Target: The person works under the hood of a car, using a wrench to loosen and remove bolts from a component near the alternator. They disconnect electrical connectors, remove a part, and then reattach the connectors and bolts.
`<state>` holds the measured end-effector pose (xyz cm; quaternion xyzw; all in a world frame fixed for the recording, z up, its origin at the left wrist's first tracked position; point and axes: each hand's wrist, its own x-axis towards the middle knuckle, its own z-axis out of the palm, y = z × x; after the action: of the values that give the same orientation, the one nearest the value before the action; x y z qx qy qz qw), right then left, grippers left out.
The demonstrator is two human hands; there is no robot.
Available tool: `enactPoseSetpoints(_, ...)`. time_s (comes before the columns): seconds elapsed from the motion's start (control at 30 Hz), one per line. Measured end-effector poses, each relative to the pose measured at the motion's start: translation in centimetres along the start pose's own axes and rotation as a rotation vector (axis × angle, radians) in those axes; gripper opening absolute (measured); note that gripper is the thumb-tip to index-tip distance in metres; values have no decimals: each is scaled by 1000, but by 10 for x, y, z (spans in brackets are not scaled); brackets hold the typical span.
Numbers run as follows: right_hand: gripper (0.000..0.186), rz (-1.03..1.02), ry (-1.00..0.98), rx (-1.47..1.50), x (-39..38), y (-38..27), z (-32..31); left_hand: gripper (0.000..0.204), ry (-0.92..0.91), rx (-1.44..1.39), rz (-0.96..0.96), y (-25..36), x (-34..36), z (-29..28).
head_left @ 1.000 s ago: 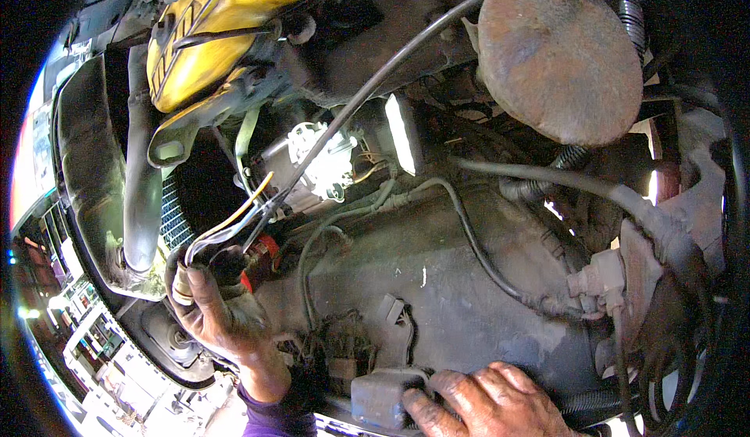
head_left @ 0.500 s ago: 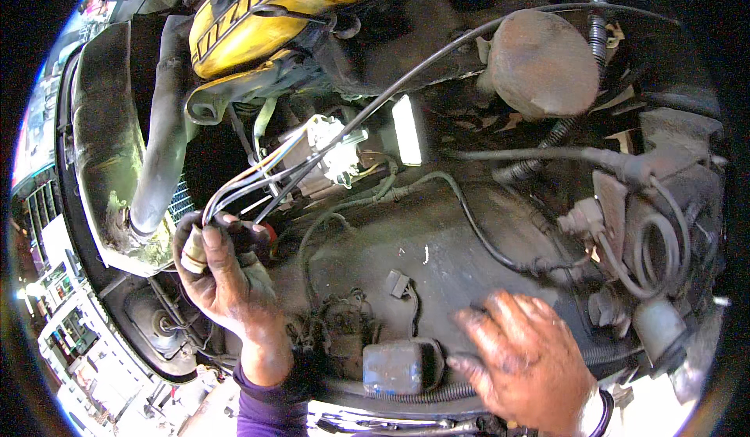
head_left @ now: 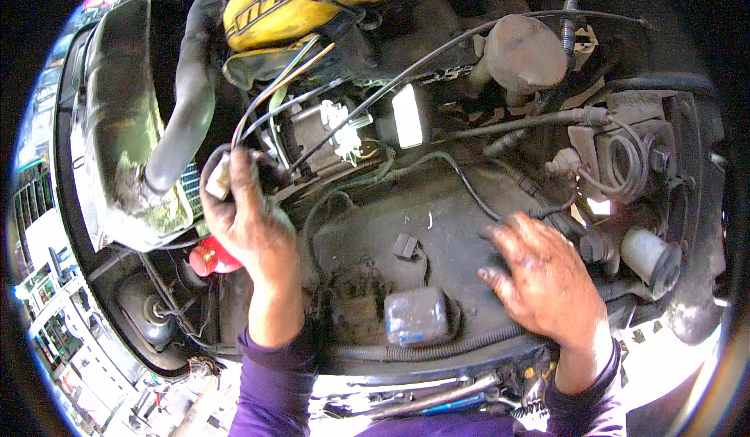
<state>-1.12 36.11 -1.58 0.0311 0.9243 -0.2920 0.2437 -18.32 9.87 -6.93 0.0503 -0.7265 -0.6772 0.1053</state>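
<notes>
My left hand (head_left: pixel 254 222) pinches a whitish wire connector (head_left: pixel 219 178) between thumb and fingers. Several loose wires (head_left: pixel 266 99) fan upward from it, with bare-looking cut ends near the yellow engine cover (head_left: pixel 301 9). Below that wrist, partly hidden, sits a red object (head_left: pixel 212 256) with a rounded end. My right hand (head_left: pixel 547 285) hovers over or rests on the dark inner panel (head_left: pixel 461 242), contact hard to tell. Its fingers are loosely bent, thumb apart, and nothing shows in them.
A brightly lit metal engine part (head_left: pixel 344 128) sits beyond my left hand. Around are a grey intake hose (head_left: pixel 183 117), a long black cable (head_left: pixel 437 58), a round brown cap (head_left: pixel 525 50), a dark box (head_left: pixel 420 314), a small grey plug (head_left: pixel 405 246) and a white reservoir (head_left: pixel 650 257).
The view has shifted. My left hand has turned and risen with the connector, its wires now pointing up; the red object shows more fully. My right hand has moved slightly upward.
</notes>
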Motion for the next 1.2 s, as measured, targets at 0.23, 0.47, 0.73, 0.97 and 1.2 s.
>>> enactPoseSetpoints(0.23,46,-69,-20,34,4,5,4,25,-6,-112,-51,7,-2,11)
enactPoseSetpoints(0.47,40,-65,177,203,-4,-32,-22,29,-258,103,193,25,-6,8)
enactPoseSetpoints(0.73,27,-397,971,-377,2,-107,-48,41,-706,-2,170,45,-24,7)
enactPoseSetpoints(0.97,21,-84,585,373,10,-140,-37,21,-820,-556,-124,42,-39,11)
enactPoseSetpoints(1.2,14,-272,895,244,5,-159,9,35,-826,-1576,-855,41,-54,18)
